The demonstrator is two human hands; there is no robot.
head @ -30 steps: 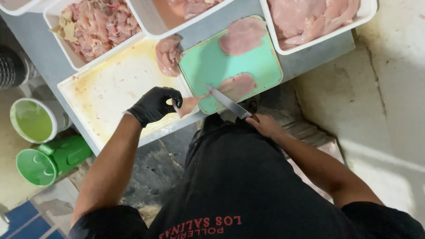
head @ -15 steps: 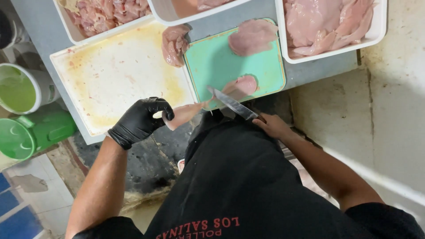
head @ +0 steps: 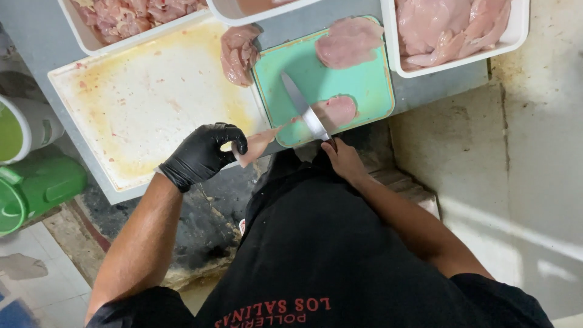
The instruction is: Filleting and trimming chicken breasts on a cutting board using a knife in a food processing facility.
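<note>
At the far left stand a green jug (head: 36,188) and a white bucket (head: 27,127), and next to them lies a stained white cutting board (head: 152,103). The left hand (head: 203,155), in a black glove, is closed on a strip of raw chicken (head: 258,144) just off the near edge of the green cutting board (head: 358,85). The right hand (head: 343,159) grips the handle of a knife (head: 303,106), its blade lying over the green board beside 1 chicken piece (head: 334,111); further right is a white tray (head: 516,30) of chicken.

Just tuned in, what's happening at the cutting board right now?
A person is trimming raw chicken. The right hand holds a knife laid over the green cutting board, beside a chicken piece. The gloved left hand holds a strip of meat off the board's near edge. Another fillet lies at the board's far end.
</note>
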